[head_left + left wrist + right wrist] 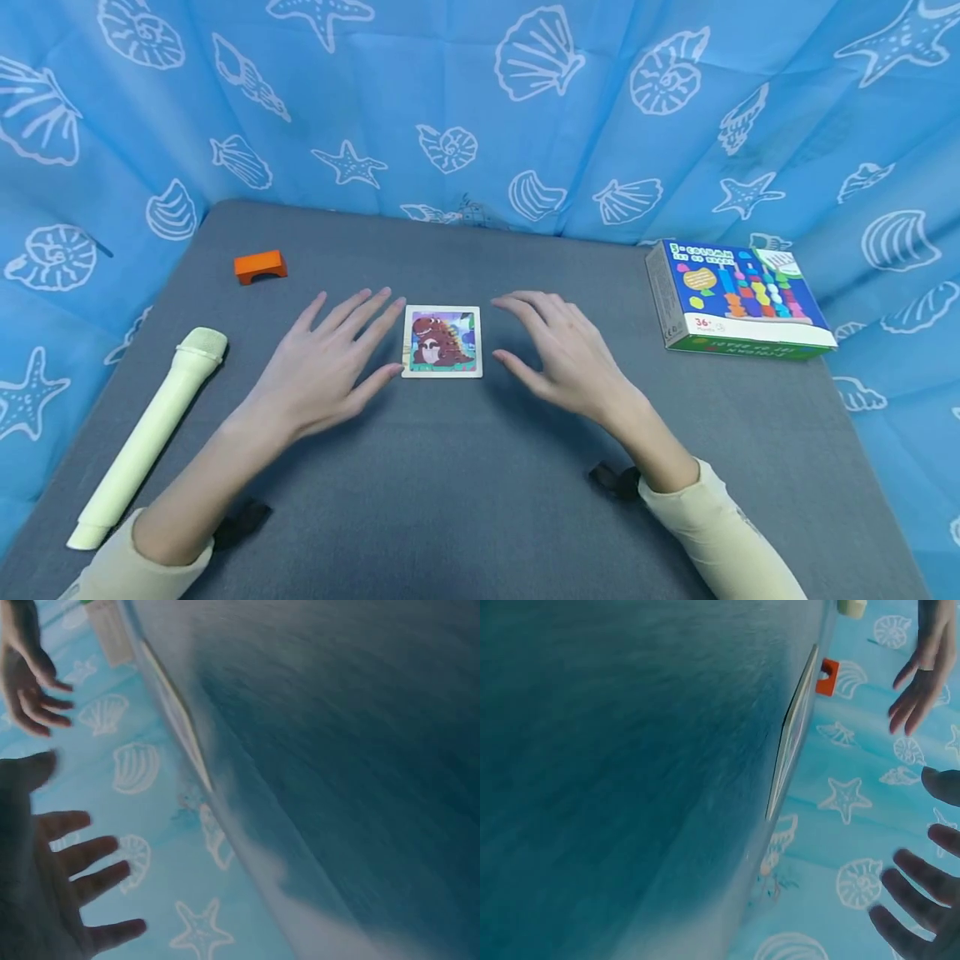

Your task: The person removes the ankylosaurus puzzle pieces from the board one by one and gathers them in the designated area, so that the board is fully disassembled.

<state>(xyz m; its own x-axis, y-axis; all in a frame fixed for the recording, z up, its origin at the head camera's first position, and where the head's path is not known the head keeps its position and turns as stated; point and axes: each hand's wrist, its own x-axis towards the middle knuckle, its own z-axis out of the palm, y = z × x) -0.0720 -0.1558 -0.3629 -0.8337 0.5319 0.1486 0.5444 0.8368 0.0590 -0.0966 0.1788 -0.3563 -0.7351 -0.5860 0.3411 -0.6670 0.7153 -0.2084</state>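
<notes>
A small square picture puzzle [442, 342] with a red-brown dinosaur in a pale frame lies flat on the grey table. On its left my left hand [326, 362] hovers with fingers spread, thumb and index fingertips right at the frame's left edge in the head view. Across from it, my right hand [562, 350] is held over the table with fingers extended and slightly bent, a small gap from the frame's right edge. Neither hand holds anything. Both wrist views show the puzzle edge-on, as a thin slab [180, 716] in the left one and a pale-edged board [791, 731] in the right one.
An orange arch block [260, 267] lies at the back left. Beside my left forearm is a pale green microphone-shaped object [153, 433]. A bead-set box [742, 300] sits at the right. Behind the table [465, 500] hangs a blue shell-print curtain [465, 83].
</notes>
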